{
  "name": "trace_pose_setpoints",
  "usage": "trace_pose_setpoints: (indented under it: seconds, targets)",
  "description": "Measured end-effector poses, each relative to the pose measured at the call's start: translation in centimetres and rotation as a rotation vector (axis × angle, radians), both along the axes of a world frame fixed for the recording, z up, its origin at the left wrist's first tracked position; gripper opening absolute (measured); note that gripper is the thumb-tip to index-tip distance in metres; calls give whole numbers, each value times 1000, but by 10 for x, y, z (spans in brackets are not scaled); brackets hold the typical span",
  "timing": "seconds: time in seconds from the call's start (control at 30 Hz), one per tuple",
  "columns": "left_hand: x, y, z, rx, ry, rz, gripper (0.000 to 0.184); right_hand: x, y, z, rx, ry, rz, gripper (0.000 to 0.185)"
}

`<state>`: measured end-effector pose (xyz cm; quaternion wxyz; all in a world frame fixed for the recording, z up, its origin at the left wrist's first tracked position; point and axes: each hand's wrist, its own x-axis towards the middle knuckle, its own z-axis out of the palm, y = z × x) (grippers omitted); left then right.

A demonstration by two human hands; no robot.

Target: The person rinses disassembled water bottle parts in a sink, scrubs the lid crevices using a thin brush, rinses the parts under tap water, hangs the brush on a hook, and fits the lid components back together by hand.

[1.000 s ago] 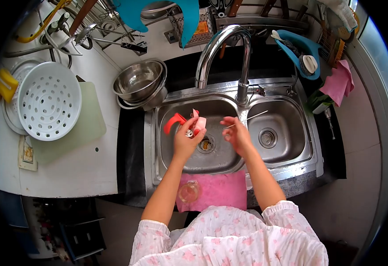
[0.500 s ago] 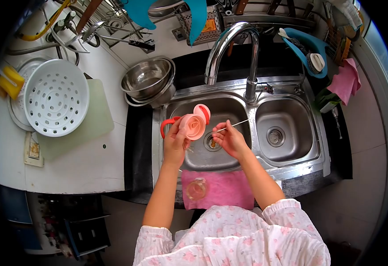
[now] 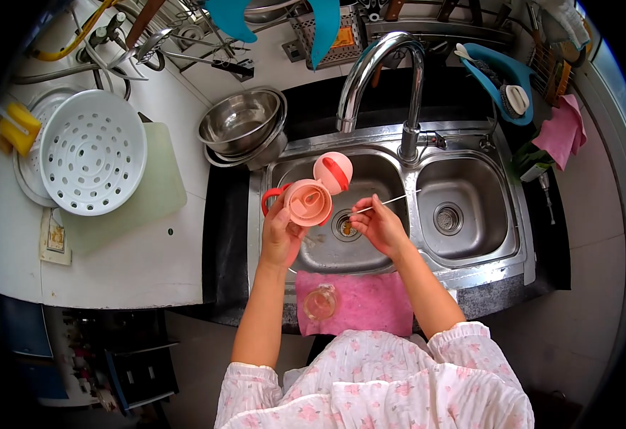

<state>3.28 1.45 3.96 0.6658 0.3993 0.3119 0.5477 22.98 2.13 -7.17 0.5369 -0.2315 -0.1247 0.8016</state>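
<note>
Over the left basin (image 3: 306,257), my left hand (image 3: 279,239) is closed on a pink sippy-cup lid (image 3: 309,203) with a red handle. The flip cap (image 3: 333,172) stands open on its far side, and the lid's inner side faces me. To the right, my right hand (image 3: 383,227) pinches a thin white stick (image 3: 399,198). One end points toward the lid without touching it; the other reaches over the divider. Small orange bits (image 3: 346,227) lie at the drain below. A clear round glass or jar (image 3: 320,303) rests on a pink cloth (image 3: 377,304) at the front edge.
A chrome faucet (image 3: 414,107) arches over the left basin, with the right basin (image 3: 470,236) beside it. Stacked steel bowls (image 3: 238,121) stand at back left. A white colander (image 3: 93,154) lies on the left counter. A blue caddy (image 3: 488,64) holds brushes at back right.
The lid has tilted in my left hand, so its inside and the open flip cap show more. The stick has shifted slightly right with my right hand. The view has moved a little.
</note>
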Motion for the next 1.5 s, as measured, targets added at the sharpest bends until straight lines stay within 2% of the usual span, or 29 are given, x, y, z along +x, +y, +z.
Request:
trace_pose_setpoints:
  seconds: [0.07, 0.27, 0.4, 0.47, 0.53, 0.6, 0.63, 0.7, 0.83, 0.9, 0.97, 1.03, 1.2, 1.4, 1.5]
  targets:
    - [-3, 2, -5, 9, 1, -15, 57, 1, -1, 2, -7, -18, -7, 38]
    - [-4, 1, -5, 48, 23, -14, 54, 9, -9, 19, 134, -305, 4, 31]
    - [-7, 1, -2, 67, 53, -31, 52, 5, -22, 68, 268, -390, -195, 18]
    - [-10, 2, -8, 41, 119, -66, 63, 1, -30, 93, 507, -539, -234, 13]
    - [-7, 0, -8, 30, 122, -83, 62, -9, -36, 113, 628, -651, -280, 12]
    - [-2, -1, -5, 22, 124, -101, 62, -17, -35, 123, 875, -897, -385, 15]
    - [1, -3, -4, 19, 135, -78, 56, -20, -31, 124, 871, -898, -389, 15]
    - [3, -3, -4, 18, 147, -57, 50, -22, -22, 124, 1219, -1206, -680, 20]
    - [5, -4, 5, 38, 112, -91, 55, -24, -19, 117, 1213, -1274, -740, 23]
    - [9, -6, 7, 44, 99, -93, 56, -24, -19, 112, 1116, -1186, -673, 23]
    - [12, -6, 5, -2, 153, 2, 57, -25, -18, 114, 1113, -1166, -685, 21]
    - [9, -4, -1, 1, 180, -23, 57, -26, -16, 117, 1105, -1146, -699, 19]
    - [5, 1, -10, 32, 237, -60, 57, -20, -13, 117, 1096, -1304, -693, 16]
    - [8, 1, -13, 16, 257, -44, 57, -21, -14, 119, 1071, -1209, -679, 15]
    - [10, 3, -11, 38, 260, -46, 57, -19, -12, 114, 1073, -1276, -691, 14]
